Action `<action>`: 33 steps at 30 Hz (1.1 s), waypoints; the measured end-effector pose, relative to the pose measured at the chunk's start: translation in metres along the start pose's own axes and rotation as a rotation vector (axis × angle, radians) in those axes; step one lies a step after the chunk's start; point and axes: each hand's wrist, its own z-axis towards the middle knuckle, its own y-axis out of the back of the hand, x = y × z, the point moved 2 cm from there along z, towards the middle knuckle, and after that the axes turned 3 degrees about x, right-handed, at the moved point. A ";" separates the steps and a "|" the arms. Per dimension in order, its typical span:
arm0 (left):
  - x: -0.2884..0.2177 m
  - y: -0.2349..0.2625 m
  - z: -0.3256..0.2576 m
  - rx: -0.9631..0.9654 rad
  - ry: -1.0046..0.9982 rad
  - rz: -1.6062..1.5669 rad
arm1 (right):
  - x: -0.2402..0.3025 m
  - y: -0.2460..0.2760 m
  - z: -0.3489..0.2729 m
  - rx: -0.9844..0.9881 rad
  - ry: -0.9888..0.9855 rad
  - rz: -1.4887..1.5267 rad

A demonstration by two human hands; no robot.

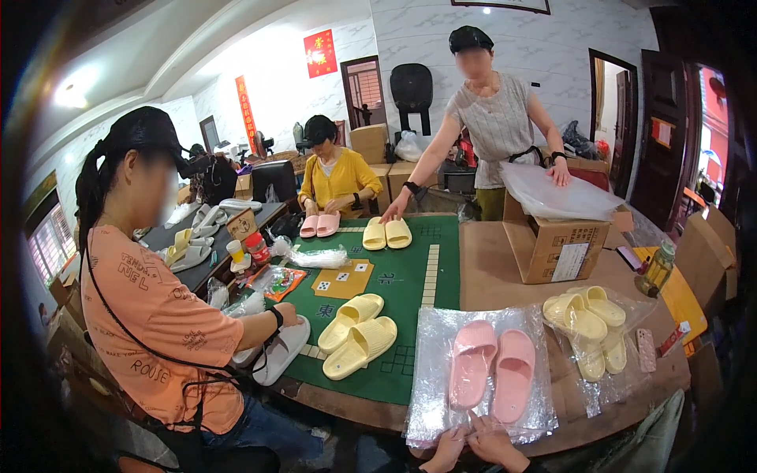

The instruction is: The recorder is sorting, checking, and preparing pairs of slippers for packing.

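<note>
Nearest me in the head view are the left hand (445, 452) and right hand (490, 441), side by side at the near edge of a clear bag (430, 347); I cannot tell whether either pinches the film. Straight ahead of them lies the pink pair (506, 374), long axes running away from the hands, heels near, the right hand closer to those heels. On or inside the bag, I cannot tell. Beneath is a brown table (489, 260). Right of the hands I see bagged yellow slippers (574, 317) and a phone (646, 350); left and ahead, a green mat (406, 296). Farther ahead-right stands a box (564, 244). Pale walls (568, 47) close the room behind.
</note>
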 end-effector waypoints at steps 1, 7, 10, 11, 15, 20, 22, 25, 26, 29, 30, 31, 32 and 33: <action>0.006 0.001 0.001 -0.022 0.058 -0.004 | 0.000 -0.004 -0.001 -0.022 0.156 -0.143; -0.012 -0.013 -0.015 -0.035 0.064 0.254 | 0.014 0.030 -0.008 -0.020 -0.165 0.151; -0.019 -0.020 -0.024 -0.018 0.081 -0.091 | 0.020 0.036 0.000 0.004 -0.219 0.162; -0.021 -0.015 -0.022 -0.020 0.080 0.178 | 0.018 0.036 0.000 0.006 -0.246 0.190; -0.028 -0.013 -0.028 -0.033 0.100 0.058 | 0.027 0.044 -0.001 0.163 -0.378 0.132; -0.027 -0.018 -0.032 0.122 0.061 -0.080 | 0.041 0.069 -0.027 -0.179 -0.006 0.078; -0.021 -0.011 -0.036 0.196 0.013 -0.201 | 0.063 0.100 -0.041 -0.031 0.039 0.162; -0.038 -0.016 -0.045 0.359 -0.104 -0.330 | 0.077 0.134 -0.056 -0.506 0.408 0.219; -0.048 -0.024 -0.046 0.325 -0.038 -0.292 | 0.069 0.123 -0.069 -0.507 0.351 0.299; -0.051 -0.023 -0.049 0.199 0.096 -0.370 | 0.076 0.151 -0.056 -0.565 0.048 -0.027; -0.031 -0.009 -0.045 0.194 0.076 -0.198 | 0.074 0.150 -0.053 -0.564 0.052 -0.024; -0.027 -0.003 -0.044 0.188 0.053 -0.025 | 0.064 0.144 -0.045 -0.390 0.001 -0.117; -0.020 -0.007 -0.045 0.158 -0.036 -0.107 | 0.054 0.137 -0.038 -0.214 -0.048 -0.209; -0.032 -0.015 -0.047 0.169 -0.032 -0.104 | 0.044 0.129 -0.038 -0.218 -0.060 -0.212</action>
